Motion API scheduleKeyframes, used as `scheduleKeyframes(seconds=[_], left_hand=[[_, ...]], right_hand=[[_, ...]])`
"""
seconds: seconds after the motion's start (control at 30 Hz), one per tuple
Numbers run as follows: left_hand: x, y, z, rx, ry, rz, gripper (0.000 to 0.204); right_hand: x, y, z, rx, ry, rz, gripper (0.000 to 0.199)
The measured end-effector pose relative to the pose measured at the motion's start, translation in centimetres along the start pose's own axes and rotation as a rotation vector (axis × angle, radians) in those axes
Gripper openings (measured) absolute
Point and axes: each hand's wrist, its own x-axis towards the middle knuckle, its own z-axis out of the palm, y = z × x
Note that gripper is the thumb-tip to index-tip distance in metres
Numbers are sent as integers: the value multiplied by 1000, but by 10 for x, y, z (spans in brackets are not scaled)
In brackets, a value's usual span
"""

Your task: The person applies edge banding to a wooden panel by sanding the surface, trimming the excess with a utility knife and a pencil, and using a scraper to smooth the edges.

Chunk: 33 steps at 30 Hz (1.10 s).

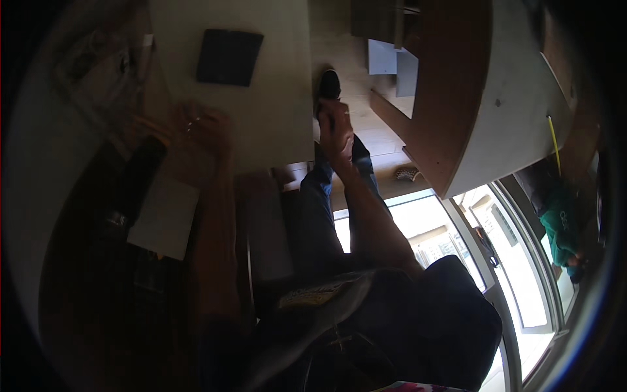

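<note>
My left hand is over the left edge of the pale tabletop, dim and smeared by motion. A small glint shows at its fingers, but I cannot make out what, if anything, they hold. Farther back on that tabletop lies a flat, dark, square object, apart from both hands. My right hand is closed, just beyond the table's right edge and above my legs. Its curled fingers hide whatever may be inside them. Below the left hand, beside my left forearm, a pale flat panel shows in the shadow.
To the right stands a pale-topped desk with a reddish-brown side and a yellow strip on it. White boxes are on the wooden floor. A bright glass door and a green garment lie beyond. My dark shoe is below.
</note>
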Motion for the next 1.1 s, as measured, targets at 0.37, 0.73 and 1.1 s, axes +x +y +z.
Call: scheduleKeyframes(seconds=[0.37,0.73,1.1], left_hand=[[6,16,-6,-186,-92,-185,47],[13,22,-4,-208,-33,-134,47],[14,24,-14,-195,-89,-119,47]], right_hand=[[169,-137,99,-408,-523,-772,110],[42,15,-16,-42,58,-182,100],[-49,38,37,-198,115,-3,98]])
